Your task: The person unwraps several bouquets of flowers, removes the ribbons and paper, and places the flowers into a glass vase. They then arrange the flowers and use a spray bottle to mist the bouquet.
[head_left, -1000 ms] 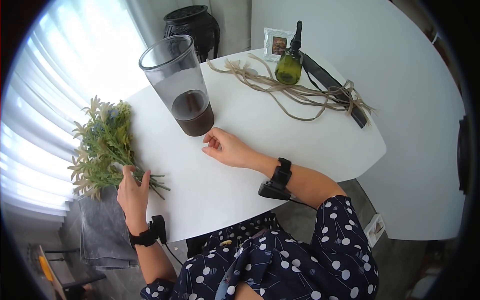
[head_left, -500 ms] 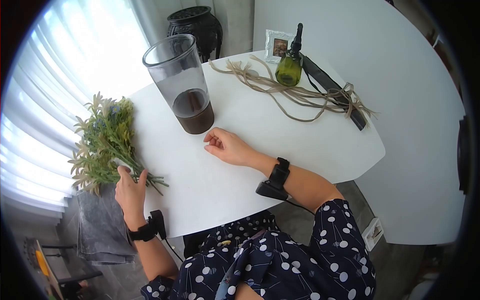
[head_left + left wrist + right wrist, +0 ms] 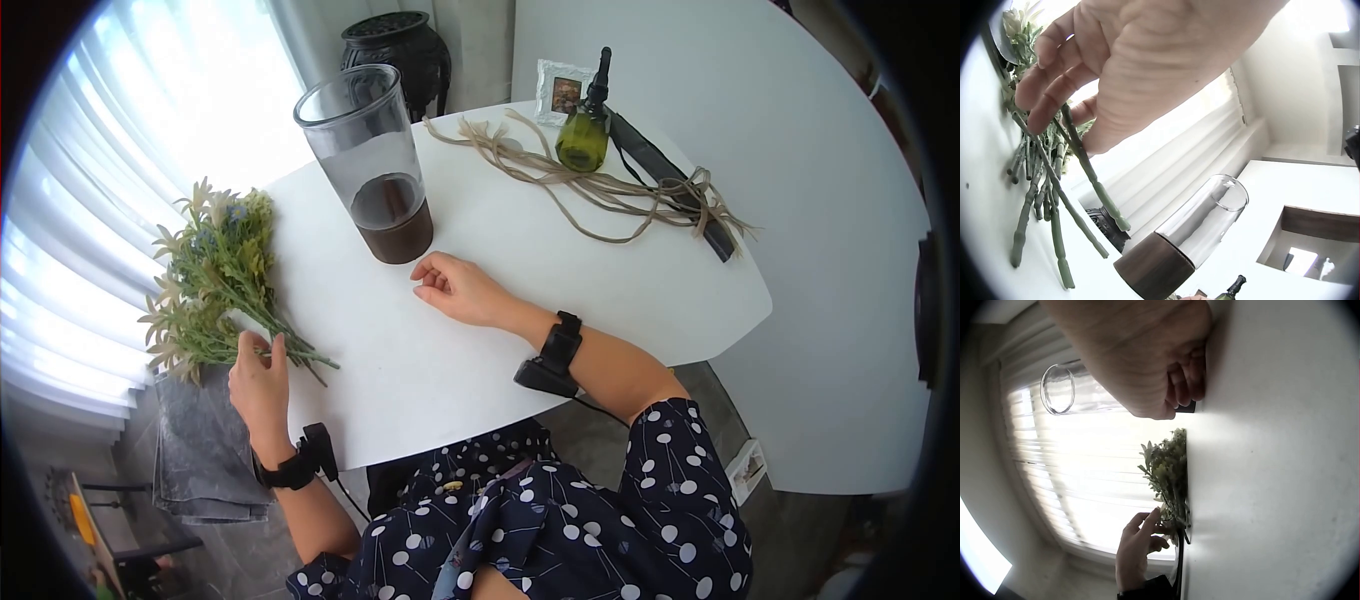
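Observation:
A bunch of leafy flower stems (image 3: 215,280) with pale blooms and a few blue ones lies at the table's left edge. My left hand (image 3: 260,388) is at its cut ends. In the left wrist view the thumb and fingers pinch one green flower stem (image 3: 1094,175), raised above the other stems (image 3: 1057,231) on the tabletop. My right hand (image 3: 462,290) rests on the white table (image 3: 400,370), fingers loosely curled and holding nothing. Just beyond it stands a tall glass vase (image 3: 375,160) with a dark brown base.
At the back right are a green spray bottle (image 3: 583,140), a bundle of tan cords (image 3: 600,190), a long black strip (image 3: 660,165) and a small white picture frame (image 3: 558,92). Grey folded cloth (image 3: 205,450) is below the table's left edge.
My left thumb has closed in toward the fingers at the stems. The right hand stays in place on the table; the view has shifted slightly.

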`<state>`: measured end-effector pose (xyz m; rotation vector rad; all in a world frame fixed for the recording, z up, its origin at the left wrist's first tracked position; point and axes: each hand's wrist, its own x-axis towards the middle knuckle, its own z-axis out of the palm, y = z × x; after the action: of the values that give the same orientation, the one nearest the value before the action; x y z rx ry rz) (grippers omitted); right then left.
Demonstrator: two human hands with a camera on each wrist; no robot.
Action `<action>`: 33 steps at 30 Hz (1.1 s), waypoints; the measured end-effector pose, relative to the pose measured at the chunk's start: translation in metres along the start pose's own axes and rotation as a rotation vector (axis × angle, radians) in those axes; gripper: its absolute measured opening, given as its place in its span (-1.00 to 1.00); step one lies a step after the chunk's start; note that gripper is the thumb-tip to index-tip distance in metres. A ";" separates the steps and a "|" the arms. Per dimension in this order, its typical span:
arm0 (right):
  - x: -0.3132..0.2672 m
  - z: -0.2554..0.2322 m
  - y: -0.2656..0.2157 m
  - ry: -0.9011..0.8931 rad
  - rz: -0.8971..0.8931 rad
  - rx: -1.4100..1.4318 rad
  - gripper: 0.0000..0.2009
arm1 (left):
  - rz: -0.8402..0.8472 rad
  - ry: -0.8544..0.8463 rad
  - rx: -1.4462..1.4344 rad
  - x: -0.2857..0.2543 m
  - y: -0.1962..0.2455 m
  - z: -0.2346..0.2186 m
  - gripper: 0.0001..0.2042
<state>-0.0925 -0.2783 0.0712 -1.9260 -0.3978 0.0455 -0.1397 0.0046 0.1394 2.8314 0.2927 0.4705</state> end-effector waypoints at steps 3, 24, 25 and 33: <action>0.001 0.000 0.002 0.001 -0.007 -0.003 -0.80 | -0.083 -0.013 -0.041 -0.001 -0.003 -0.002 -0.74; 0.001 0.001 0.005 0.014 -0.105 -0.024 -0.79 | -0.605 0.068 -1.707 -0.022 -0.072 0.012 -0.56; 0.001 0.001 0.006 0.014 -0.108 -0.027 -0.79 | -0.500 0.009 -1.845 -0.024 -0.068 0.010 -0.61; 0.000 0.000 0.004 0.010 -0.111 -0.021 -0.79 | -0.161 0.133 -1.608 -0.025 -0.039 0.002 -0.69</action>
<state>-0.0919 -0.2794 0.0673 -1.9209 -0.4996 -0.0419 -0.1684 0.0350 0.1193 1.2077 0.0657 0.4999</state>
